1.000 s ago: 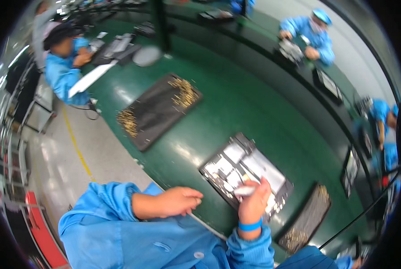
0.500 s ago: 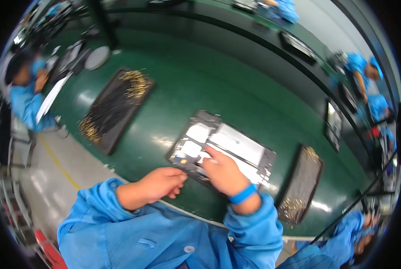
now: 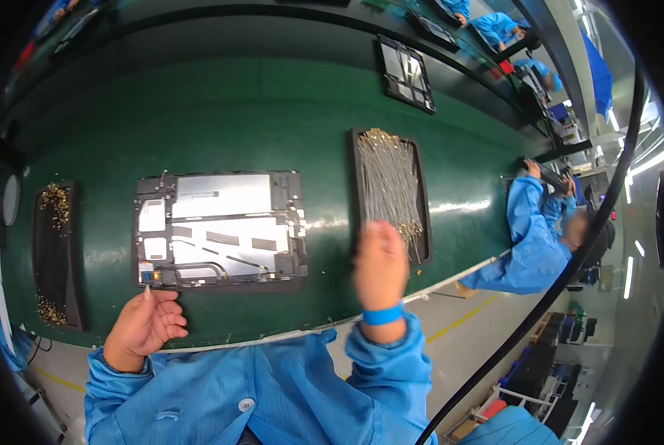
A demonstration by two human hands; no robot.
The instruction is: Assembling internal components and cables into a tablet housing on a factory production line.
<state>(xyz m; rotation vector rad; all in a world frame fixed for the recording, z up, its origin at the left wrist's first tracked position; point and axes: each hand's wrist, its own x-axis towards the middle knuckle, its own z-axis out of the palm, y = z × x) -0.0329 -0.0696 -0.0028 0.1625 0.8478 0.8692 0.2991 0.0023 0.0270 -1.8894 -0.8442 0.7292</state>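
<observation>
An opened tablet (image 3: 224,196) lies on the green table, its silver and black insides facing up. At its near left corner is my left hand (image 3: 145,328), fingers loosely bent and apart, thumb at the tablet's edge; nothing shows in it. My right hand (image 3: 381,271), with a blue band on the wrist, is over the near left end of a dark tray (image 3: 357,167) of thin grey cables (image 3: 389,176) with gold-coloured ends. Motion blurs its fingertips, so whether they grip a cable cannot be seen.
Left of the tablet stands another dark tray (image 3: 77,274) of black cables (image 3: 50,259) with gold-coloured ends. A second opened tablet (image 3: 406,73) lies farther back. A person in blue (image 3: 521,237) works at the right end of the table. A black cord (image 3: 547,297) crosses the right side.
The view has turned to the right. My right hand has left the tablet and moved right to the tray of grey cables. My left hand stays by the tablet's near left corner, its fingers looser.
</observation>
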